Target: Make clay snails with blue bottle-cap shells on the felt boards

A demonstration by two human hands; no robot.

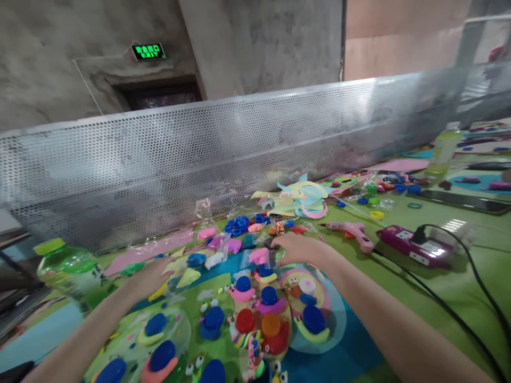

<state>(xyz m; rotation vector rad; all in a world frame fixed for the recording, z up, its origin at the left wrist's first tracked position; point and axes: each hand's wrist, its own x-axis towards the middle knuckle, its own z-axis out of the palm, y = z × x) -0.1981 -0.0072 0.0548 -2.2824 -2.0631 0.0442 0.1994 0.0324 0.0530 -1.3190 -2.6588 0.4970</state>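
My left hand (156, 275) reaches into the clutter on the left. Its fingers are stretched out beside pale yellow paper scraps (188, 277); whether they touch is blurred. My right hand (298, 249) reaches over the pile at the middle, thumb and fingers apart. Around its fingertips lie a bag of pink clay (259, 256) and a small cartoon figure (280, 227). Below the hands are several clay snails with bottle-cap shells, among them one with a red cap (245, 321), one with an orange cap (271, 324) and one with a dark blue cap (313, 319).
A pink glue gun (351, 232) and a purple power box (415, 246) with black cords lie to the right. Blue bottle caps (239, 225) and curled paper strips (305, 196) are at the back, before a perforated metal panel (223, 143). A green bottle (74, 274) stands left.
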